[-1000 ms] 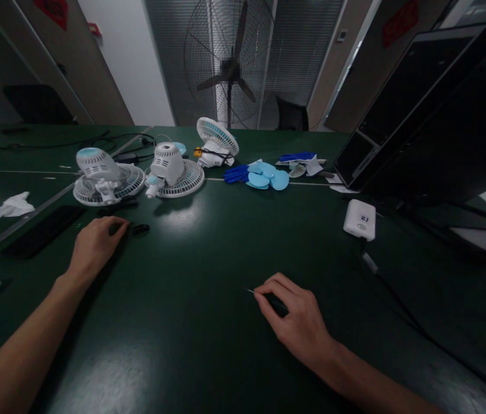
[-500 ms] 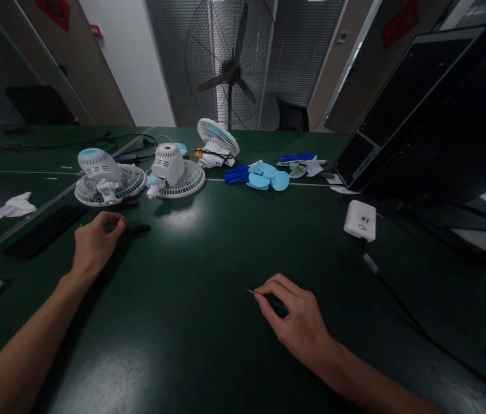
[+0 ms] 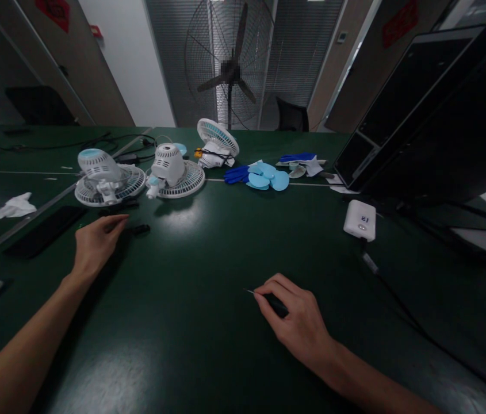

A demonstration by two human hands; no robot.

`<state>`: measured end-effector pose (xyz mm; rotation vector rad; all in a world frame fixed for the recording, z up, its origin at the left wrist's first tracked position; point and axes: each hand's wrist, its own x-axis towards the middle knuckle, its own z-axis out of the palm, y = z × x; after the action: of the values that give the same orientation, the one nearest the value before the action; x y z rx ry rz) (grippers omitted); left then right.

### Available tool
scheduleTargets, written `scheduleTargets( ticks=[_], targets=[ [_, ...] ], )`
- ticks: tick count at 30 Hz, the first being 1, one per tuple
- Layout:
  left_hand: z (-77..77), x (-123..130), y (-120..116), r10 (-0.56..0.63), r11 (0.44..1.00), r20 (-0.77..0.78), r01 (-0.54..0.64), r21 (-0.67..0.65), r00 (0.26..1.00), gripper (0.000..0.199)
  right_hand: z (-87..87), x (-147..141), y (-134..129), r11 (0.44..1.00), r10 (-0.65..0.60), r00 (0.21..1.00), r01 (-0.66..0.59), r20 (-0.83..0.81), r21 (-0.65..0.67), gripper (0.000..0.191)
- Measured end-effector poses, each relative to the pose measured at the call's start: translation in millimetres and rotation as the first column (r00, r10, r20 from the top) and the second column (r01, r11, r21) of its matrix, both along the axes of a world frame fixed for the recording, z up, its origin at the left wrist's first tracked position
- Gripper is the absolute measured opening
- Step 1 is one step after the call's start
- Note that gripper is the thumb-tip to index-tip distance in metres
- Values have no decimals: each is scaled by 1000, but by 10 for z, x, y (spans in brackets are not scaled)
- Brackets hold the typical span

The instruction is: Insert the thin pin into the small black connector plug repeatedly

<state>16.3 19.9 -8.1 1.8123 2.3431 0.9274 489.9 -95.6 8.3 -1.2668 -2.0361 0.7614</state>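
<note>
My right hand [image 3: 297,316] is closed round a dark-handled screwdriver [image 3: 278,305], whose thin metal tip points left just above the green table [image 3: 199,253]. On the left, my left hand [image 3: 96,241] has its thumb and fingers brought close together; whether anything small is between them is hidden. Small black objects [image 3: 140,229] lie just right of its fingertips. Beyond that hand, two white fan heads [image 3: 100,167] rest on their grilles, and a black keyboard [image 3: 46,231] is to its left.
A third small fan [image 3: 217,144], blue gloves [image 3: 236,174] and light blue fan blades [image 3: 267,176] lie farther back. At right are a white power bank [image 3: 360,220] with a cable and a large black monitor [image 3: 436,115]. Crumpled tissue [image 3: 14,206] lies far left.
The fingers of my left hand have straightened a little and shifted slightly. My right hand has stayed in place with the screwdriver.
</note>
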Motion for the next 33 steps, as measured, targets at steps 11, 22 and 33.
scheduleTargets(
  ticks=[11,22,33],
  targets=[
    [-35,-19,22,0,1000,192,2,-7,981,48,-9,7,2,1000,-2,1000,2,21,26,18],
    [25,-13,-1,73,995,204,-56,-86,976,51,15,6,2,1000,6,999,-6,31,23,18],
    [44,11,18,62,992,169,-43,-118,984,47,25,2,6,1000,13,1000,-13,27,4,19]
  ],
)
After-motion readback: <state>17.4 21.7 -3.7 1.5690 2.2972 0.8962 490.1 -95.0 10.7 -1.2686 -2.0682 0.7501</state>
